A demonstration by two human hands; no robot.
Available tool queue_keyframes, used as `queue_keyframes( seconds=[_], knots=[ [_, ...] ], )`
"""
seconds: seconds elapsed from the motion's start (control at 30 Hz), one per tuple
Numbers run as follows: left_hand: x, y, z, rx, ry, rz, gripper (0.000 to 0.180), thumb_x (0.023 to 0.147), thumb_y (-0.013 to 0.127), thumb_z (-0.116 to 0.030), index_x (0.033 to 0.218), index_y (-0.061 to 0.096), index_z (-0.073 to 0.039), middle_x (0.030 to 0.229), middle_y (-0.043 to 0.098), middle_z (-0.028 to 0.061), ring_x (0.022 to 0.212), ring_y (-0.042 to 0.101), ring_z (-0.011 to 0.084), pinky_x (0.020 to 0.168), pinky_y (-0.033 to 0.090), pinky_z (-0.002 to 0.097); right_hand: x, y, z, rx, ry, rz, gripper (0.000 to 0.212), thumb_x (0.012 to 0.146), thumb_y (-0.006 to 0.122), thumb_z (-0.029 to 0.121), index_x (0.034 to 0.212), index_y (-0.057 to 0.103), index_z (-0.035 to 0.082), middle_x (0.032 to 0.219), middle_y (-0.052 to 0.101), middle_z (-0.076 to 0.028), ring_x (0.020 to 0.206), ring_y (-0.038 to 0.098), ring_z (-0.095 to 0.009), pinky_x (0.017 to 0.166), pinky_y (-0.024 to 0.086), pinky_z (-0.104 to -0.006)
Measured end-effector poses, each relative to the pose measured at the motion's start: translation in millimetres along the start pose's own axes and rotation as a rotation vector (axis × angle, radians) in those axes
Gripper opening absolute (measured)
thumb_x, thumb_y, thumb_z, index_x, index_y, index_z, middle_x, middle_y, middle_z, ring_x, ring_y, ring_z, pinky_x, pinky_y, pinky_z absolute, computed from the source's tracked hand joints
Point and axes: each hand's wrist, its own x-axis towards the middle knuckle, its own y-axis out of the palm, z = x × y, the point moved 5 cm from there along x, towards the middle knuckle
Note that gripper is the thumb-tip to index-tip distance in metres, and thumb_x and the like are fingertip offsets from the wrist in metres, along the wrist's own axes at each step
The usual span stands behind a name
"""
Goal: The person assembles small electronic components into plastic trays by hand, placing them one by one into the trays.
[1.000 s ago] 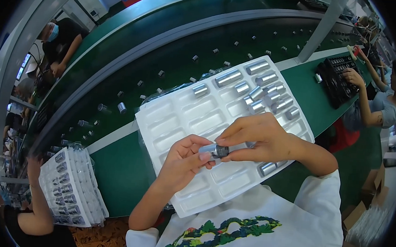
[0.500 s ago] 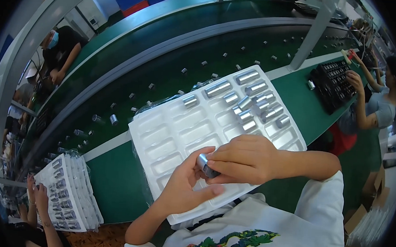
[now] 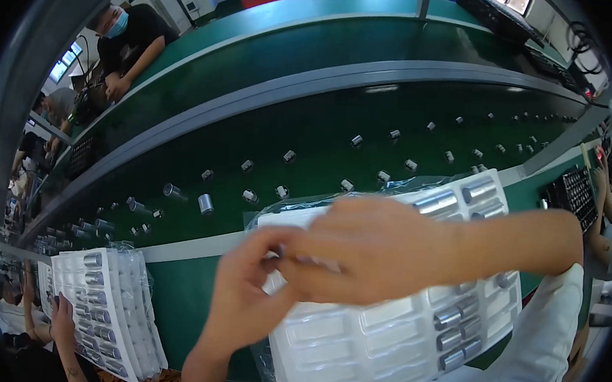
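Observation:
My left hand (image 3: 245,297) is raised over the left side of a white moulded plastic tray (image 3: 321,334), its fingers curled in. My right hand (image 3: 376,249) reaches across the tray, blurred by motion, and its curled fingers meet those of the left. A small dark glint shows between them; the thing they hold is mostly hidden. Silver metal cylinders (image 3: 436,204) lie in the tray's far pockets, partly behind my right arm. More silver cylinders (image 3: 459,354) lie in pockets to the right, while several nearer pockets hold nothing.
Beyond the tray runs a dark green conveyor belt with small metal parts (image 3: 282,192) and loose cylinders (image 3: 206,204). Stacked filled trays (image 3: 137,321) stand at the left beside a co-worker's hand (image 3: 62,323). A black rack (image 3: 571,199) sits at the right. Another person (image 3: 127,58) leans across the line.
The view has swung, so the tray sits lower and further right. Both hands have lifted together toward the tray's left side; the silver cylinder seen between them is now hidden by the fingers.

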Motion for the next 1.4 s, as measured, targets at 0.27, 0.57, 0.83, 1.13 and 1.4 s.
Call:
queue_keyframes(
  seconds=[0.27,0.57,0.83,1.13,1.4],
  knots=[
    [61.0,-130.7,56.9,0.347,-0.075,-0.364,0.041,0.082,0.070,-0.001,0.123,0.062,-0.001,0.105,0.058,0.0070,0.086,0.061,0.0136,0.073,0.051,0.0250,35.7,123.0,-154.0,0.201,0.634,0.414,0.028,0.087,0.069,0.018,0.109,0.067,0.001,0.103,0.069,-0.018,0.094,0.069,-0.033,0.083,0.056,-0.0402],
    [72.3,-133.3,88.9,1.193,-0.106,0.011,0.032,0.082,0.063,-0.012,0.110,0.069,0.001,0.096,0.065,0.0180,0.081,0.064,0.0283,0.076,0.053,0.0368,20.7,167.8,-167.7,0.084,0.611,0.663,0.026,0.084,0.068,0.013,0.106,0.068,0.000,0.106,0.071,-0.020,0.105,0.066,-0.036,0.089,0.055,-0.0413],
    [55.3,-132.0,103.1,1.229,0.009,0.034,0.041,0.083,0.065,-0.006,0.123,0.060,0.002,0.110,0.068,0.0218,0.095,0.065,0.0377,0.086,0.052,0.0399,-63.6,20.9,-151.4,0.893,0.993,-0.288,0.039,0.084,0.079,0.020,0.112,0.066,-0.003,0.104,0.069,-0.011,0.092,0.068,-0.019,0.084,0.055,-0.0299],
    [45.8,-123.2,29.7,1.219,0.249,-0.351,0.034,0.085,0.063,0.002,0.119,0.064,0.000,0.116,0.062,0.0197,0.103,0.065,0.0317,0.089,0.052,0.0397,-200.9,-85.6,-42.3,1.381,1.069,-0.912,0.036,0.100,0.062,0.017,0.130,0.056,-0.002,0.112,0.066,-0.009,0.097,0.067,-0.015,0.079,0.054,-0.0213],
    [62.0,123.4,14.8,1.102,0.137,0.290,0.038,0.089,0.073,-0.021,0.121,0.067,-0.001,0.125,0.056,0.0161,0.110,0.059,0.0293,0.089,0.052,0.0360,-222.8,-62.1,1.5,1.384,1.121,-0.916,0.036,0.101,0.059,0.013,0.134,0.056,-0.002,0.112,0.066,-0.014,0.095,0.067,-0.014,0.081,0.058,-0.0224]
  ],
)
